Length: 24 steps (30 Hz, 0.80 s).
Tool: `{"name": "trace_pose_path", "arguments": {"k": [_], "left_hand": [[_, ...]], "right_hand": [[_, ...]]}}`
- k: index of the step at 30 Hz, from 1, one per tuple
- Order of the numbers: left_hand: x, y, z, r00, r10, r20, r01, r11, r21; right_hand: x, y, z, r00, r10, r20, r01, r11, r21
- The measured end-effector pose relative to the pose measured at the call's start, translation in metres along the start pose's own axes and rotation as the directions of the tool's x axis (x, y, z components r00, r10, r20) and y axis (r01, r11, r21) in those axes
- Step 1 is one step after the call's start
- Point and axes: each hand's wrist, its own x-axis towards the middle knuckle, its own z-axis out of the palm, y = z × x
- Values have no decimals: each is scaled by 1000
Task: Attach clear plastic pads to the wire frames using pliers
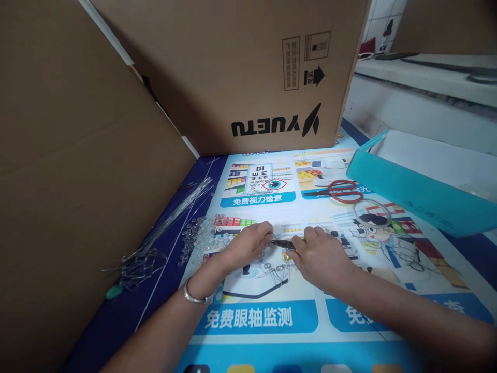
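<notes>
My right hand (324, 259) is wrapped around a pair of pliers (284, 243) whose dark jaws point left. Facing it, my left hand (252, 242) has its fingertips pinched at the jaw tips, on what looks like a thin beaded wire (276, 268). Clear beads and loose wire ends of that piece hang just below, between both hands. The exact spot where the jaws meet the wire is too small to make out. To the left of my left hand lies a spread of loose clear beads (202, 235).
Red-handled scissors (345, 191) and a ring-shaped coil (373, 213) lie right of centre. A bundle of wires (174, 212) rests at left. Cardboard panels (217, 77) stand at the back and left. An open teal box (419, 181) is at right, on the printed mat (256, 339).
</notes>
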Motion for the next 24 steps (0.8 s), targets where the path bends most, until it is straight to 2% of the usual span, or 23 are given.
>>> {"name": "trace_pose_path", "arguments": {"k": [12, 24], "left_hand": [[0, -6, 3, 998, 61, -12, -60, 997, 40], [0, -7, 3, 999, 53, -11, -52, 995, 81]], "right_hand": [[3, 4, -4, 999, -31, 28, 31, 999, -11], [9, 9, -2, 997, -82, 10, 82, 997, -11]]}}
